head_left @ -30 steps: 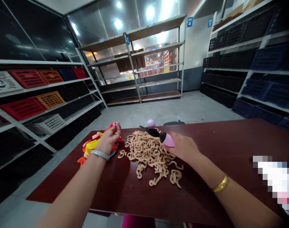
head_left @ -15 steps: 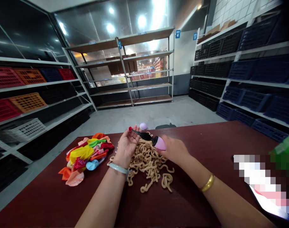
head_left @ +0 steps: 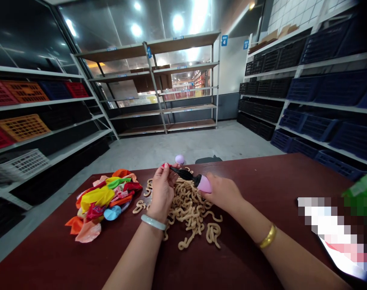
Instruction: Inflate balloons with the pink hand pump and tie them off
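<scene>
From the head view: changed over the last second, a move of the left hand [head_left: 163,189] away from the heap of limp coloured pieces [head_left: 99,196] to the narrow front tip of the purple-and-black tool [head_left: 186,174]. Over the last half second, thumb and fingers drawn in from an upturned, loose palm to a pinch on a small red piece [head_left: 169,165]. In effect, by the look of it, red piece and tip brought together and steadied there, with both hands busy at one spot. Cannot tell how far over the tip, the fingertips being in the way.

Right hand [head_left: 225,193] wrapped round the purple rear end of the tool, black front pointing left, above the tangle of tan strands [head_left: 189,209] on the bench [head_left: 231,262].

Around these: stray strands near the left wrist; a pale purple ball [head_left: 179,159] by the far edge, support hidden; a green thing [head_left: 362,187] at the right, partly out of view. Chiefly in the way: the tangle beneath the tool, partly covered by the left hand.
</scene>
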Available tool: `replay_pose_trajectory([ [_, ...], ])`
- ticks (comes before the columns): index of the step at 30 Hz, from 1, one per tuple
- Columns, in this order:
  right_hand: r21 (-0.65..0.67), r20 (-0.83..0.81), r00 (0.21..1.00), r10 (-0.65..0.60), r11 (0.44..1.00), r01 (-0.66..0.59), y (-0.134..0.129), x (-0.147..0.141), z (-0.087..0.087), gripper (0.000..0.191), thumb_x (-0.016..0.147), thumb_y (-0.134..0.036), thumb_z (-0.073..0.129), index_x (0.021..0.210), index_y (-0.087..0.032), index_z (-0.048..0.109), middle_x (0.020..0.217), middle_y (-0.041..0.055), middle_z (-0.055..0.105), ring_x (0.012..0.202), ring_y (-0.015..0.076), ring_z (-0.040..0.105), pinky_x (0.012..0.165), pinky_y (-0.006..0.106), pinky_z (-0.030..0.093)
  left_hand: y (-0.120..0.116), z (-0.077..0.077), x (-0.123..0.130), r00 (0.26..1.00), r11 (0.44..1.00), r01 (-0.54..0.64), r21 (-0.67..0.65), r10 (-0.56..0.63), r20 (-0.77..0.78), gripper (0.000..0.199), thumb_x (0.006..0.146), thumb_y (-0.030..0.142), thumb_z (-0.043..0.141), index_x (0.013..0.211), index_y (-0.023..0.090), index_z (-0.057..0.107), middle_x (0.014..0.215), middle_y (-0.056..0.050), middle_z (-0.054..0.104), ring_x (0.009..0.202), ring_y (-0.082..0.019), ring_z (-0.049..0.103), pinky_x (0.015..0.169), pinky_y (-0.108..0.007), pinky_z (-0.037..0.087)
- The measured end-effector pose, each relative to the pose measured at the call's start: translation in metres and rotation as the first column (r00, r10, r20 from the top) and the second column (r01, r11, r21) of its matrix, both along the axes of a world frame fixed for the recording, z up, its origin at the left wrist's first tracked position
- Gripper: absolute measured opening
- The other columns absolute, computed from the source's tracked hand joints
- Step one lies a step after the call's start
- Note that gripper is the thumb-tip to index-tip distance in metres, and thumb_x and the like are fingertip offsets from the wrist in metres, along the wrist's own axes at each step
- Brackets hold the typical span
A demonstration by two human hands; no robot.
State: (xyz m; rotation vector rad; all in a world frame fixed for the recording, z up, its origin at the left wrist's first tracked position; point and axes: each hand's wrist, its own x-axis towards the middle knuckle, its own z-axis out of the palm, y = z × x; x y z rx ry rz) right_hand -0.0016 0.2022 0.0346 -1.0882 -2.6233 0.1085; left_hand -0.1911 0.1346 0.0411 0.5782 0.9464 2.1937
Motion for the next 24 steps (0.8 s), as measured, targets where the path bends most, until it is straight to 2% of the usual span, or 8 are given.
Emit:
replay_pose_trajectory([
  [5, -0.011, -0.029, 0.999, 0.019, 1.000, -0.019, 0.000, 0.001, 0.001, 0.041, 0.080, -0.057, 0.056, 0.102, -0.023, 0.052, 0.090, 0.0061, 0.068, 0.079, 0.0249, 0.066, 0.061, 0.031, 0.037, -0.004, 0.004, 0.013, 0.998, 1.000, 0.023, -0.018, -0.024, -0.066, 0.024, 0.079, 0.031, 0.071, 0.094, 0.017, 0.059, 0.096, -0.010, 0.073, 0.092, -0.020, 0.070, 0.079, -0.029, 0.054],
  [10, -0.034, -0.065, 0.995, 0.075, 0.996, -0.077, 0.000, 0.004, 0.006, 0.040, 0.079, -0.056, 0.057, 0.100, -0.023, 0.054, 0.088, 0.0055, 0.069, 0.079, 0.0246, 0.065, 0.061, 0.031, 0.036, -0.012, 0.009, 0.018, 0.995, 0.999, -0.012, -0.047, 0.007, -0.102, 0.020, 0.079, 0.028, 0.070, 0.094, 0.018, 0.060, 0.090, -0.008, 0.073, 0.096, -0.024, 0.069, 0.081, -0.032, 0.054],
  [13, -0.108, -0.060, 0.995, 0.075, 0.991, -0.081, -0.001, 0.004, 0.008, 0.038, 0.077, -0.055, 0.060, 0.099, -0.024, 0.056, 0.088, 0.0043, 0.069, 0.079, 0.0245, 0.065, 0.061, 0.030, 0.035, -0.012, 0.013, 0.016, 0.998, 1.000, -0.020, 0.019, 0.022, -0.066, 0.019, 0.078, 0.021, 0.072, 0.094, 0.016, 0.062, 0.098, -0.011, 0.073, 0.105, -0.026, 0.066, 0.089, -0.037, 0.052],
  [17, -0.208, -0.065, 0.996, 0.065, 0.975, -0.077, -0.003, 0.002, 0.008, 0.045, 0.075, -0.057, 0.062, 0.106, -0.025, 0.058, 0.094, 0.0048, 0.070, 0.084, 0.0248, 0.065, 0.062, 0.030, 0.036, -0.010, 0.018, 0.013, 0.999, 0.987, -0.033, 0.157, 0.029, 0.027, 0.028, 0.076, 0.010, 0.072, 0.101, 0.018, 0.063, 0.113, -0.011, 0.069, 0.118, -0.025, 0.059, 0.099, -0.042, 0.047],
  [24, -0.281, -0.117, 0.990, 0.076, 0.954, -0.106, -0.003, 0.002, 0.008, 0.051, 0.073, -0.062, 0.063, 0.108, -0.025, 0.059, 0.097, 0.0052, 0.070, 0.089, 0.0258, 0.064, 0.065, 0.029, 0.037, -0.011, 0.017, 0.014, 0.997, 0.984, 0.078, 0.160, -0.078, -0.003, 0.020, 0.080, 0.016, 0.070, 0.100, 0.015, 0.064, 0.106, -0.013, 0.071, 0.109, -0.027, 0.064, 0.096, -0.044, 0.049],
])
